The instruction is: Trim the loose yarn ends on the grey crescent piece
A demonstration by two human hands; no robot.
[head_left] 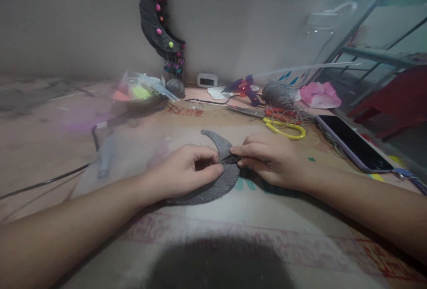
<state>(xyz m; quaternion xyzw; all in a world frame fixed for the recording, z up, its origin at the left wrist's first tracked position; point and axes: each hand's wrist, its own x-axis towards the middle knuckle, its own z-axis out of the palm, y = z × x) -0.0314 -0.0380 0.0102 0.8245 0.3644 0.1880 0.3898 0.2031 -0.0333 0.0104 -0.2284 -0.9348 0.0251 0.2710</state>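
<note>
A grey crescent wrapped in yarn [223,146] lies flat on a sheet of cardboard [233,217] in front of me. My left hand [183,169] rests curled on its inner curve, thumb pressed against the grey surface. My right hand [270,159] pinches the crescent's outer edge, its fingertips closed on a small dark bit that I cannot make out. The two hands nearly touch at the crescent's middle. The lower tip of the crescent is hidden under my left hand.
Behind lie yellow-handled scissors [283,128], orange-handled scissors [267,113], grey yarn balls [278,95], a glue gun [245,86], a phone [353,143] at right, and a clear bowl of bits [138,93]. A finished beaded crescent [160,30] leans on the wall. A black cable [40,184] runs left.
</note>
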